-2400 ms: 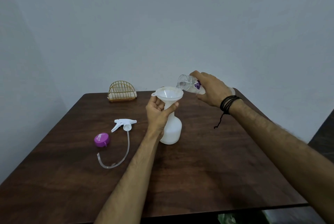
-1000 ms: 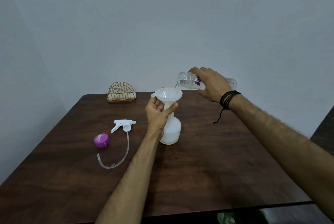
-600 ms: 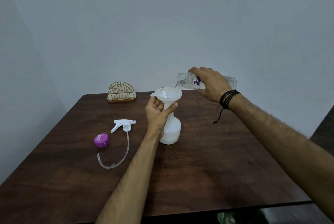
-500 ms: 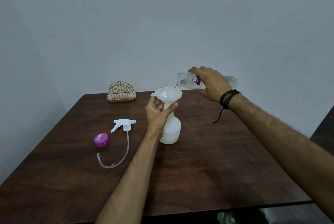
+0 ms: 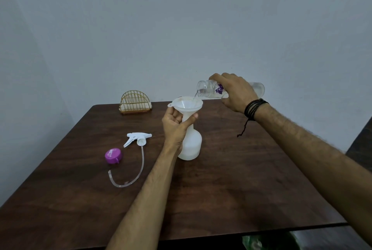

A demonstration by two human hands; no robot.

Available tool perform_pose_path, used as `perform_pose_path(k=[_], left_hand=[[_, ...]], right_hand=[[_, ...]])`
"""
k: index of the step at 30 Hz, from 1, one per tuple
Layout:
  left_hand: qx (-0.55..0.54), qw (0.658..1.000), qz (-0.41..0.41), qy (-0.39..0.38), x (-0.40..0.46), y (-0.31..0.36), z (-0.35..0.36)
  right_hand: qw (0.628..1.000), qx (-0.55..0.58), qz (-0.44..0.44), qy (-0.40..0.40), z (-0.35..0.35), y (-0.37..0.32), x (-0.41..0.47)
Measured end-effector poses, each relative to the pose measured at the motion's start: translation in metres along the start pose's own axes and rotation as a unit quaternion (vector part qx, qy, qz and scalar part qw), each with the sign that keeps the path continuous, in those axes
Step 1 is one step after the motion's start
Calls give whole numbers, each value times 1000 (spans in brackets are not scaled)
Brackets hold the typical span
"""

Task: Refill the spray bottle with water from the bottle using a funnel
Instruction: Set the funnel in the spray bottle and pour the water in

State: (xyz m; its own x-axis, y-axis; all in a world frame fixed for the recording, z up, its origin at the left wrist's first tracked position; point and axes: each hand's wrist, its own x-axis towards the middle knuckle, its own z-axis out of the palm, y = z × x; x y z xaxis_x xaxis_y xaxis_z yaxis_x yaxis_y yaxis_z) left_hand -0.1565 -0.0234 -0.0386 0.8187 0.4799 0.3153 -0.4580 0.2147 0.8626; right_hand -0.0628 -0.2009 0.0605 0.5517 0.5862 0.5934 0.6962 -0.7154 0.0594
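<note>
Head view: the pouring step is in hand. The bottle, clear with a purple mark, is held nearly level above the far half of the table, its open mouth just over the right rim of the funnel. A thin stream of water is seen running from the mouth into the funnel bowl. The funnel is seated in the neck of the spray bottle, which stands upright near the middle of the table, toward the far edge.

The bottle looks almost drained, so the pour is judged to be near its end. The next move calls for the bottle to be tipped a little further to empty it, or righted and set down, while the funnel is kept steady; after that the funnel is to be lifted out and the sprayer screwed back on.

The right hand is wrapped over the bottle from above, fingers curled round its body. The left hand is closed on the funnel stem and the spray bottle's neck, thumb on the near right side and fingers behind, just under the funnel bowl.

The sprayer, with its curved tube, is laid left of the spray bottle, and the cap just beside it, nearer the left edge. A rack is placed at the far edge.
</note>
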Motion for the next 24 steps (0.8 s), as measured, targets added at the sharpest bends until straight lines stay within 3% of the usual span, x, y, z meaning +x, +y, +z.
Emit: perform_pose_path(k=[24], left_hand=[[-12,1000,-4,4,-1,0,-1]], right_hand=[[1000,-1,-4,9,1,0,1]])
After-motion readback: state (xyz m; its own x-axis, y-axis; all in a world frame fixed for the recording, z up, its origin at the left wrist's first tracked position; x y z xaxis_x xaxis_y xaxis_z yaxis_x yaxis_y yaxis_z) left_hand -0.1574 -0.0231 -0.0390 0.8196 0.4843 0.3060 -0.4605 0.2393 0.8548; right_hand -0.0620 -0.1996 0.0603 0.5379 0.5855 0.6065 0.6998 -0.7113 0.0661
